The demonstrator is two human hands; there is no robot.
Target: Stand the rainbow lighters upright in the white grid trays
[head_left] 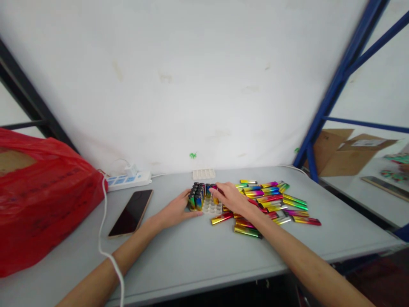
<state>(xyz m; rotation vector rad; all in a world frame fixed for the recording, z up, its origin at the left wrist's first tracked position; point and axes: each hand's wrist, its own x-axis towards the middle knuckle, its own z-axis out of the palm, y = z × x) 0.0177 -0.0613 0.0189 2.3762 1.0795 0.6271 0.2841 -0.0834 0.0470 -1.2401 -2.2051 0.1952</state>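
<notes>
A white tray with round pockets [212,207] lies on the grey table, its left part filled with upright lighters [197,197] in shiny rainbow colours with black tops. My left hand [177,209] is wrapped round the tray's left side, fingers behind and thumb along the front edge. Above the tray's right part, my right hand [230,197] closes its fingers on a red and yellow lighter [215,198] held upright; its lower end is partly hidden. Just right of the tray, a loose heap of metallic lighters [270,200] lies flat, partly under my right forearm.
Behind the tray, a second white tray [203,174] rests near the wall. To the left are a phone [131,213], a power strip [128,181], a white cable [104,230] and a red plastic bag [47,204]. Blue rack posts [329,98] and a cardboard box [348,153] stand right.
</notes>
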